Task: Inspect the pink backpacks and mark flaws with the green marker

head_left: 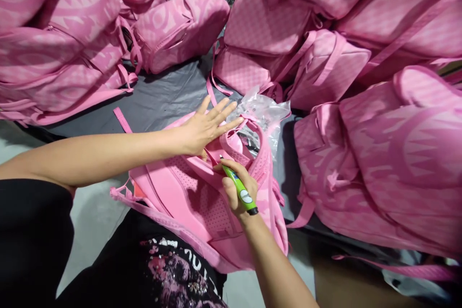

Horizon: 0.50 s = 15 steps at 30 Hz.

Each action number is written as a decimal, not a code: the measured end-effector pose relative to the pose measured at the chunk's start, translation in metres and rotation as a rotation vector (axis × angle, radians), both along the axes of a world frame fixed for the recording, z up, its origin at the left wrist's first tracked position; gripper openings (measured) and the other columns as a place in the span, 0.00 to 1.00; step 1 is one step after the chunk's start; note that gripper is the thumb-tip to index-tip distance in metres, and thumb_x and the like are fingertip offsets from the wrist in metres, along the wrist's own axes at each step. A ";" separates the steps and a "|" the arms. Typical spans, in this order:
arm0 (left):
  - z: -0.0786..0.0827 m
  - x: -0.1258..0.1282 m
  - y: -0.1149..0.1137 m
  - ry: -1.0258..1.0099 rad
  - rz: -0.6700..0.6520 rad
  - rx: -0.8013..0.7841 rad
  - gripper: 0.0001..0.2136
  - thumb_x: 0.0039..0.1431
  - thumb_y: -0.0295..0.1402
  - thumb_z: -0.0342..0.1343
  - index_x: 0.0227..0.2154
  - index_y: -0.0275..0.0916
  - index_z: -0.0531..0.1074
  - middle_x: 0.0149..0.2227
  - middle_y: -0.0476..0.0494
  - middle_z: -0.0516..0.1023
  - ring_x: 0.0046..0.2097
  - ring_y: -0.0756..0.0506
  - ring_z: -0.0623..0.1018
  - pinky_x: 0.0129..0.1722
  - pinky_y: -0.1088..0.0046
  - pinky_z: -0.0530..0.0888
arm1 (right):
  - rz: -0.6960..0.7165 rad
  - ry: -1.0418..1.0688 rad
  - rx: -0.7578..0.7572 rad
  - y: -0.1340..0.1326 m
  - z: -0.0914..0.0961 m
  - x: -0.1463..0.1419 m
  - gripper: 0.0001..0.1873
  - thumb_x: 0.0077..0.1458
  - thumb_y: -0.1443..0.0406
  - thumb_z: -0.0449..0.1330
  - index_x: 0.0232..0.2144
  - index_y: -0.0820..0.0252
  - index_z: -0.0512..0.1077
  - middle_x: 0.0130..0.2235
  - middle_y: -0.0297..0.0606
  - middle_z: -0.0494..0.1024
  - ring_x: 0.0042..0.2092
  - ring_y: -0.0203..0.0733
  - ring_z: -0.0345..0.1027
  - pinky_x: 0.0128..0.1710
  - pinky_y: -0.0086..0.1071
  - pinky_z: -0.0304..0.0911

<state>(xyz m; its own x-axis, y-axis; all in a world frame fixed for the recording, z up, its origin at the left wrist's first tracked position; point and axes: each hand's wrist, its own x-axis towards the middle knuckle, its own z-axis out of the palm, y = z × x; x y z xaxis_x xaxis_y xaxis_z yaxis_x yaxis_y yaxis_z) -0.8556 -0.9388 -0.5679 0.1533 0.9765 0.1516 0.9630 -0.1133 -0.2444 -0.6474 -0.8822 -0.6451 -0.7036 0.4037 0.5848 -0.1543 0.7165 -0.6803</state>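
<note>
A pink backpack (202, 207) lies in front of me at the table's edge, its padded, dotted back side facing up. My left hand (211, 127) rests on the upper part of it with the fingers spread, near the looped strap at its top. Between the fingers and thumb of my right hand (240, 185) is a green marker pen (237, 184) with a black end. Its tip points up and left, close to the pink fabric below my left hand. From this angle I cannot tell whether the tip touches the cloth.
A crumpled clear plastic bag (265, 110) lies just beyond the backpack. Pink patterned backpacks (68, 53) are piled at the left, and checked pink bags (267, 24) at the back right. Another large pink backpack (382, 163) sits at the right on the dark table cover (169, 94).
</note>
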 end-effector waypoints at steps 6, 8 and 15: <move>0.005 0.012 0.003 0.010 0.075 -0.055 0.53 0.50 0.41 0.68 0.71 0.33 0.42 0.71 0.21 0.47 0.70 0.27 0.54 0.64 0.42 0.55 | -0.030 -0.069 -0.040 0.003 -0.001 0.000 0.17 0.64 0.55 0.53 0.50 0.54 0.71 0.39 0.41 0.83 0.41 0.48 0.80 0.43 0.44 0.76; 0.008 0.015 0.002 0.022 0.090 -0.054 0.46 0.55 0.39 0.64 0.71 0.30 0.44 0.70 0.21 0.52 0.68 0.29 0.59 0.61 0.48 0.62 | -0.035 -0.116 -0.064 0.005 0.003 0.000 0.16 0.65 0.56 0.54 0.51 0.54 0.71 0.39 0.40 0.83 0.41 0.47 0.79 0.45 0.43 0.75; 0.003 0.014 0.003 0.037 0.100 -0.037 0.44 0.58 0.39 0.62 0.70 0.31 0.46 0.71 0.23 0.49 0.68 0.29 0.58 0.60 0.50 0.63 | -0.106 -0.182 -0.215 0.016 0.013 0.006 0.22 0.64 0.51 0.54 0.53 0.56 0.64 0.41 0.41 0.80 0.40 0.45 0.77 0.38 0.39 0.73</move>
